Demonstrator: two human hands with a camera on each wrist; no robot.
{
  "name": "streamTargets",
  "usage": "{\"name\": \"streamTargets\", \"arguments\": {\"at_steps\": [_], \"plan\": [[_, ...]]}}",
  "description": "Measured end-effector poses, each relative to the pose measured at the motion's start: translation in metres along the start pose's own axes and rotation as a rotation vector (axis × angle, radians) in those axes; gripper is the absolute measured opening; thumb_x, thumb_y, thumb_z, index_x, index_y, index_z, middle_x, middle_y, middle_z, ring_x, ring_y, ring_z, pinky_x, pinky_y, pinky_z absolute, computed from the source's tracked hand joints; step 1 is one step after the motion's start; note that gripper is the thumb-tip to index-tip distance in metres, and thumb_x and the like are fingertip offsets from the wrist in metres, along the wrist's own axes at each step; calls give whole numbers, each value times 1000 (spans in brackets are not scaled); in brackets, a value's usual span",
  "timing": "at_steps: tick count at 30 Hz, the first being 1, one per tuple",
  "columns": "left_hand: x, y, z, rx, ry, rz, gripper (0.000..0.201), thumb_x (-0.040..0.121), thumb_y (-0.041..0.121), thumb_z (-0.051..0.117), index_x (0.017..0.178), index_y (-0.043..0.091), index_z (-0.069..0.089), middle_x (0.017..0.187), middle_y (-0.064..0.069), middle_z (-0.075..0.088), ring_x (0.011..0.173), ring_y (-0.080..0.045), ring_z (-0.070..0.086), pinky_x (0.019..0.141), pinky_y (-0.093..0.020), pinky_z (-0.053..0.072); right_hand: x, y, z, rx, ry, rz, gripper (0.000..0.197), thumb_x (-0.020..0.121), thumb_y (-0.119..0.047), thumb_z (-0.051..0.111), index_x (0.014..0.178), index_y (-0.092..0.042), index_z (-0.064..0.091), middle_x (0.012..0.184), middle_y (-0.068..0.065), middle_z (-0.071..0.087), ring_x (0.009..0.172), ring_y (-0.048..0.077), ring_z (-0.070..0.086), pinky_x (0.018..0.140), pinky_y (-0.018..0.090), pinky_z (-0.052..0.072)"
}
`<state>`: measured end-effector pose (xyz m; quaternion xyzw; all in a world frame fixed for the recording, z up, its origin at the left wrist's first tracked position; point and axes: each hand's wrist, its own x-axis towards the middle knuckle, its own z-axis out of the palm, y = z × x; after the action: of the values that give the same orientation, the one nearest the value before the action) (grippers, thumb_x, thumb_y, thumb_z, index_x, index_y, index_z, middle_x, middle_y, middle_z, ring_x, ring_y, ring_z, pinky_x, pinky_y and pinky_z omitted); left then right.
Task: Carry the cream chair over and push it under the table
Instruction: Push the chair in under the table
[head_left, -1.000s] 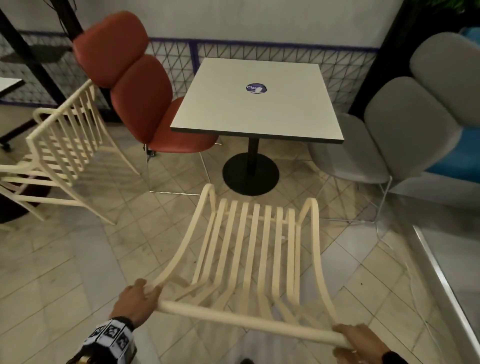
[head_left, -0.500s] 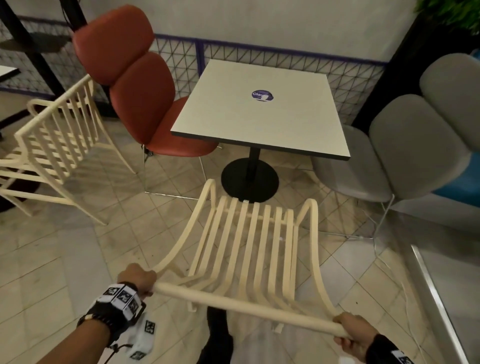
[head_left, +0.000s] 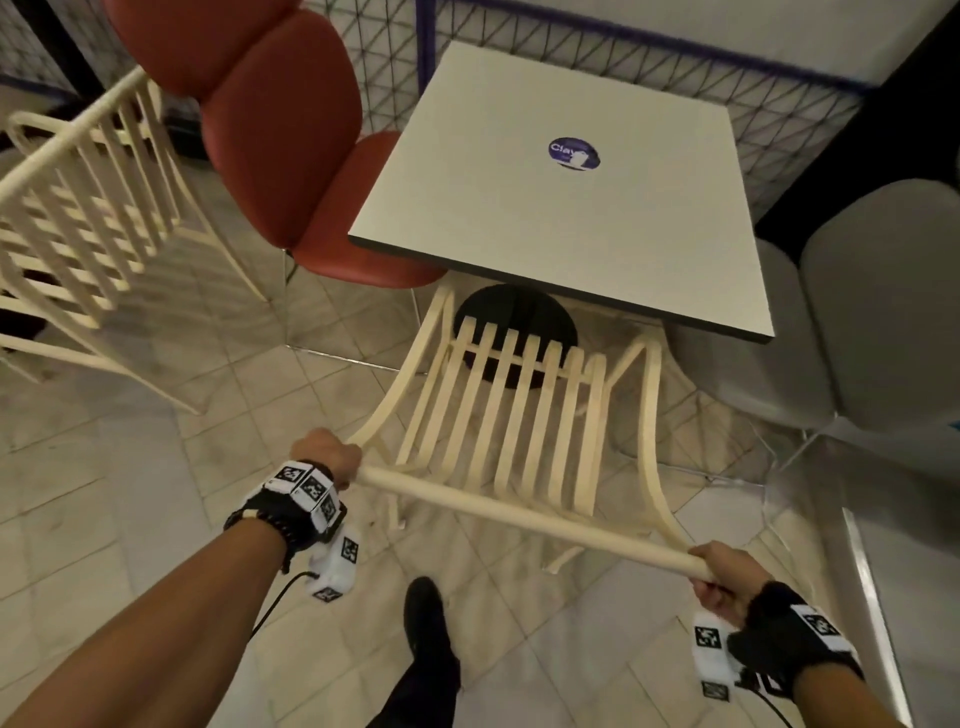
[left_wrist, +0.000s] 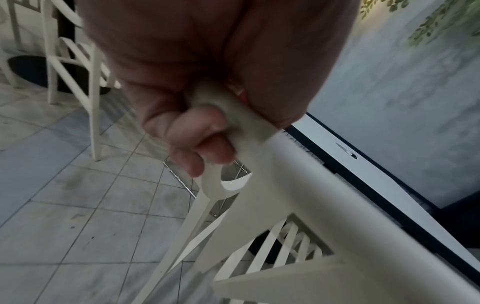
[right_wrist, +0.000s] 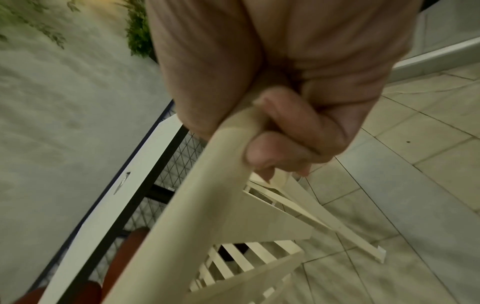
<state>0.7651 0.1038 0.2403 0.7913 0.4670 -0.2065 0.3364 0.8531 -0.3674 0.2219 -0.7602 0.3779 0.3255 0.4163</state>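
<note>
The cream slatted chair (head_left: 519, 415) stands in front of me, its front edge just under the near edge of the square white table (head_left: 561, 208). My left hand (head_left: 327, 454) grips the left end of the chair's top rail (left_wrist: 285, 164). At the rail's right end my right hand (head_left: 722, 577) holds it too, fingers curled round the rail (right_wrist: 207, 174). The table's black round base (head_left: 514, 317) shows through the seat slats.
A red padded chair (head_left: 280, 135) sits at the table's left side and a grey padded chair (head_left: 852, 322) at its right. A second cream slatted chair (head_left: 88, 228) stands far left. A wire fence (head_left: 597, 57) runs behind. My foot (head_left: 426, 618) is on the tiled floor.
The chair has moved forward toward the table with both hands still on the rail; its front now reaches under the table edge. I have stepped closer.
</note>
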Motion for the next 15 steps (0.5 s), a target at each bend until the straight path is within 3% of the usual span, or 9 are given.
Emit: {"name": "streamTargets", "arguments": {"at_steps": [3,5,6,7,10,12,13,15], "plan": [[10,4,-2,108,21,61,29,89,26,54,95,-2,61,89,-21,68,77,-35,66,60,-31,49,2,-13,7,-53,33,-22,23,90,-13,52,94,10,55,63,18,54,42,24,54,32,22,44],[10,0,3,253,52,164,42,94,43,44,111,7,58,112,-20,62,99,-38,61,80,-38,50,-1,-13,9,-144,70,-102,27,89,-21,58,90,6,59,73,20,62,58,34,64,56,42,61],[7,-5,6,299,56,235,47,94,51,39,115,14,58,116,-17,59,102,-37,58,87,-42,50,-1,-11,9,-160,81,-116,28,88,-25,60,88,4,60,78,22,65,65,38,67,68,48,60],[4,-9,8,343,61,318,51,93,58,35,116,19,60,118,-13,57,103,-34,56,90,-44,50,0,-7,8,-118,75,-104,27,88,-25,61,88,2,61,81,23,66,68,39,67,72,48,59],[2,-23,3,460,62,566,63,85,75,29,97,28,69,116,1,60,102,-23,53,90,-43,50,3,-5,6,183,3,45,21,86,-12,63,92,8,58,78,24,61,55,32,61,55,36,59],[9,-28,-4,574,34,712,74,74,88,29,84,27,68,102,7,64,98,-18,55,92,-44,48,8,-10,8,240,2,111,21,83,-5,63,93,13,56,74,23,58,46,29,59,41,28,54],[13,-27,-7,660,2,746,77,68,93,30,83,27,67,97,7,66,98,-18,57,96,-46,45,12,-14,10,213,15,130,22,82,-2,63,94,14,56,72,22,57,45,30,58,37,26,51],[17,-18,-11,828,-86,728,74,65,91,38,89,27,69,104,3,68,104,-20,60,103,-46,41,18,-19,11,124,50,164,25,80,1,63,95,19,56,69,22,56,43,29,56,34,25,48]]}}
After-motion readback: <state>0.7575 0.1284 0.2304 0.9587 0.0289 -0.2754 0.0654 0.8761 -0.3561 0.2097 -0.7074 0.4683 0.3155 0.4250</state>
